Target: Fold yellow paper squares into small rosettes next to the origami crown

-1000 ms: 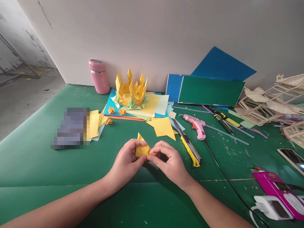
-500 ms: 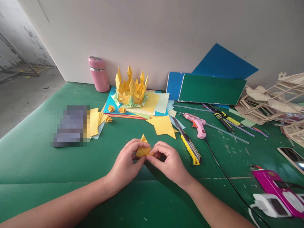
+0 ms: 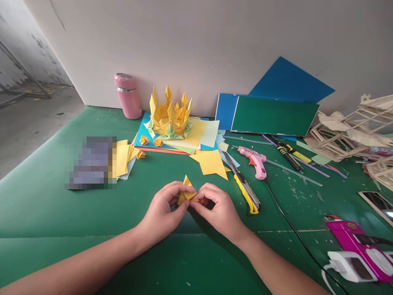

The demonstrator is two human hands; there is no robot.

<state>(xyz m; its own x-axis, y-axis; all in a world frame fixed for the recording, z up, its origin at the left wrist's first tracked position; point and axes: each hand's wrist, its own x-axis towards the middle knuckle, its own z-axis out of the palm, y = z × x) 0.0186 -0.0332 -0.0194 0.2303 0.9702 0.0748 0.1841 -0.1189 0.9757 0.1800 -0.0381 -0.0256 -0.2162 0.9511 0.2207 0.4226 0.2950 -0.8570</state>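
Note:
Both my hands meet over the green mat near its front middle, pinching a small folded yellow paper piece [image 3: 186, 191]. My left hand [image 3: 164, 213] grips its left side with curled fingers. My right hand [image 3: 216, 209] pinches its right side. A pointed tip of the paper sticks up between the fingers; the rest is hidden by them. Behind the hands lies a yellow star-shaped paper [image 3: 210, 162], and further back stands a yellow origami crown [image 3: 168, 114] on coloured sheets.
A yellow utility knife [image 3: 245, 190] and a pink glue gun [image 3: 254, 162] with its black cord lie to the right. A pink flask [image 3: 127, 96] stands by the wall. Wooden stick models [image 3: 346, 133], a phone [image 3: 377, 205] and a magenta device [image 3: 357, 246] crowd the right edge.
My fingers have closed tighter on the yellow paper piece, folding it smaller so less of it shows. The hands stayed in nearly the same spot.

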